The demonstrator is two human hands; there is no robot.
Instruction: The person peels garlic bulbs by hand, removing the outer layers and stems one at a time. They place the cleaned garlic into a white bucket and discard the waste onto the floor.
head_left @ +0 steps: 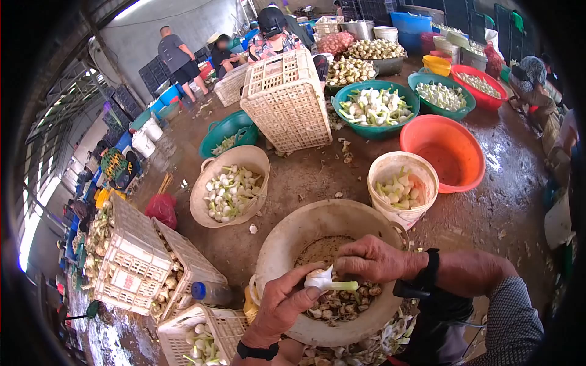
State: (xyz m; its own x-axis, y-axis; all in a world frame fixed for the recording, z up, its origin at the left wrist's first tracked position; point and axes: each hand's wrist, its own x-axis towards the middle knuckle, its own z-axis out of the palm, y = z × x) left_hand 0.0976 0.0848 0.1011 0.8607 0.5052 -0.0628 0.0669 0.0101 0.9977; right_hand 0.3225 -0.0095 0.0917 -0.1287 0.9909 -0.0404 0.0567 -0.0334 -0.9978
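Note:
My left hand [284,303] is closed around a white garlic bulb [318,279], whose cut green stem points right. Right beside the bulb, my right hand [373,258] has its fingers curled in a pinch near a raised white flap of skin. Whatever sits between those fingertips is hidden. Both hands are over a wide beige basin [274,250]. Inside it lie brownish unpeeled garlic bulbs [332,313] and dirt. Loose garlic skins [366,344] are heaped below the basin's near edge.
A white bucket [400,215] with peeled garlic stands beyond the basin, beside an orange basin [452,152]. Farther left is a beige tub [201,204] of peeled bulbs. Plastic crates [137,256] and a blue-capped bottle [210,293] stand at left. Other people work in the background.

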